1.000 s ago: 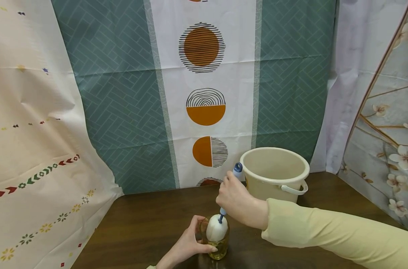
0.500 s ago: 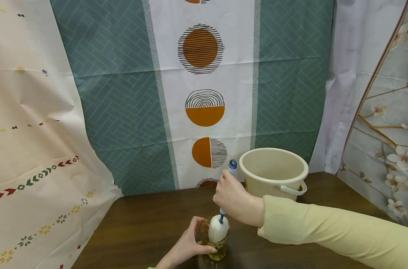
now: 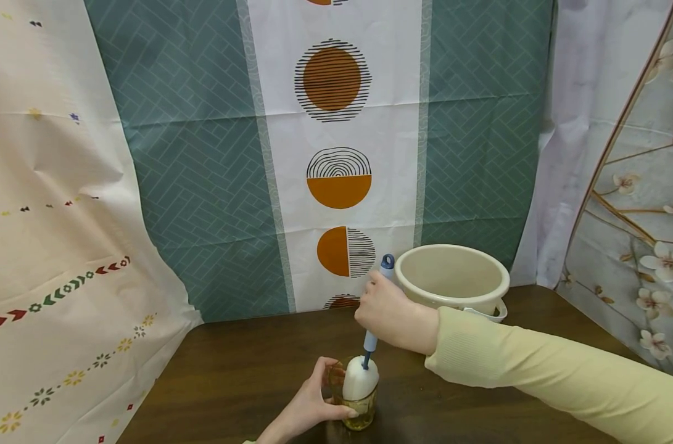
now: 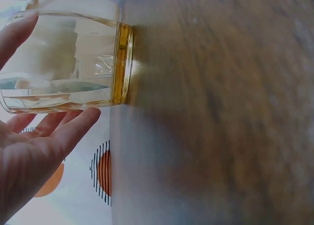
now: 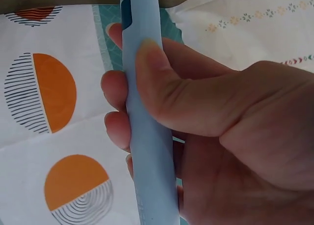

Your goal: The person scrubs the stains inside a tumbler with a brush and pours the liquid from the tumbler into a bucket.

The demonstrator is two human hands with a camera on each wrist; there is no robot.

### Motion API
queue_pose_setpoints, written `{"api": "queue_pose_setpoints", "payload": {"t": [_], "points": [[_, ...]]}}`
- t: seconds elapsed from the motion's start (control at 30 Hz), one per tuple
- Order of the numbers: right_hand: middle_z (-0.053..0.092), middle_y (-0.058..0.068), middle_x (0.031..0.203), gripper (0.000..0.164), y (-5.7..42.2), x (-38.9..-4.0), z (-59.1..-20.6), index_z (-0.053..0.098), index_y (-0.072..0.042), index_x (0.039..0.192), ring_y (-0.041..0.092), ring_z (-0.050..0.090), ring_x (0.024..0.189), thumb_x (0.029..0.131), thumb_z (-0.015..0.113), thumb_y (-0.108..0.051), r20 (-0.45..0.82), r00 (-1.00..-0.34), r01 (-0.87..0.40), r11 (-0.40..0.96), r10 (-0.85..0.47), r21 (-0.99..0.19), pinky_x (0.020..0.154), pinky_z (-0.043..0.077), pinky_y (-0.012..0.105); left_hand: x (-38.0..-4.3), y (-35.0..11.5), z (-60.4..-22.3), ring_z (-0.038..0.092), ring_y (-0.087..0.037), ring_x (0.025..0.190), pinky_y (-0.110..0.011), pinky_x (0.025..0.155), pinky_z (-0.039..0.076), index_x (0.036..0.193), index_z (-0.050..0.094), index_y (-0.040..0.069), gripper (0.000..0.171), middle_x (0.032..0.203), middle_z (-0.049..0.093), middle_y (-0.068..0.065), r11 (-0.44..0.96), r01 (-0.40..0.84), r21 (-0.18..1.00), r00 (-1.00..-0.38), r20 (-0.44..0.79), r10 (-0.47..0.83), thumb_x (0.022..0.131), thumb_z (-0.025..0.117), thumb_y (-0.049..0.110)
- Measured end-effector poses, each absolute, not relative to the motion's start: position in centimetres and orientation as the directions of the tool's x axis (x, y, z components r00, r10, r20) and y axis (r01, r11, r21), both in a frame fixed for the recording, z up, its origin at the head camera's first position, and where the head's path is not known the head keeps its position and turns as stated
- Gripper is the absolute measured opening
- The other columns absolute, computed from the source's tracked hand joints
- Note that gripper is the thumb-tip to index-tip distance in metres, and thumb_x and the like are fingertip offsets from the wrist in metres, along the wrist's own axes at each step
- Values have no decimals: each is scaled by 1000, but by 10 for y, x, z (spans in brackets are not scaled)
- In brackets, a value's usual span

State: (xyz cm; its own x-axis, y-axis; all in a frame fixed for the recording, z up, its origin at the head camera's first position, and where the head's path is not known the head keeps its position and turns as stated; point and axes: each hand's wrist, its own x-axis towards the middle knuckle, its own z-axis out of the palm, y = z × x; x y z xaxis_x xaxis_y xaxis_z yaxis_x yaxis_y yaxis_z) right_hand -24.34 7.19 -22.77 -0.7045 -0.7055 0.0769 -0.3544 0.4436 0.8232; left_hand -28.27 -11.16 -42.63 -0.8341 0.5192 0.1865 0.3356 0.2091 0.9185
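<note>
An amber-tinted glass (image 3: 360,414) stands upright on the table near the front, its clear wall and yellowish base visible in the left wrist view. My left hand (image 3: 313,399) holds it from the left, thumb on the near side and fingers on the far side. Into its mouth reaches the white sponge head of a cup brush (image 3: 361,377), its lower part inside the glass. My right hand (image 3: 390,311) grips the brush's light blue handle (image 5: 149,136), with fingers wrapped around and thumb laid along it. The handle tilts slightly right, its dark blue loop end above the hand.
Behind my right forearm stands a cream bucket (image 3: 453,274) with a white handle, partly hidden by the sleeve. A brown wooden table (image 3: 247,364) bears everything. Patterned cloths (image 3: 203,185) hang at the back and both sides.
My right hand has risen a little with the brush, and more of the handle shows below it. The brush's loop end shifted left, then slightly right. The left hand keeps the glass in place.
</note>
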Motion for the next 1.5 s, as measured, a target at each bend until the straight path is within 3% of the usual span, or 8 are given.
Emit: {"api": "queue_pose_setpoints", "payload": {"t": [0.23,0.47,1.1,1.5], "points": [[59,-8,65,8,83,-249,-227,67,-25,70,13,48,60,75,73,-23,98,-662,-384,449,-743,807,62,30,30,-282,-111,-427,46,-29,101,-47,71,45,122,30,4,71,115,42,-10,208,356,911,-829,205,520,72,78,17],[58,-7,64,10,91,-250,-229,66,-25,69,14,49,60,76,71,-19,127,-639,-424,485,-758,765,59,32,30,-283,-111,-429,47,-27,98,-41,70,47,122,31,6,70,115,42,-9,207,379,902,-823,227,521,71,78,16],[53,-2,59,13,97,-245,-239,65,-22,65,16,45,54,76,70,-17,186,-625,-325,470,-758,821,56,36,33,-283,-111,-430,47,-27,99,-40,72,47,120,31,7,68,117,42,-9,177,393,902,-811,249,529,71,78,13],[53,0,59,11,110,-247,-243,65,-19,66,16,47,55,74,72,-18,183,-651,-369,517,-737,772,58,37,31,-282,-112,-428,48,-26,99,-46,70,45,119,32,5,67,114,44,-8,198,406,892,-809,251,531,72,78,17]]}}
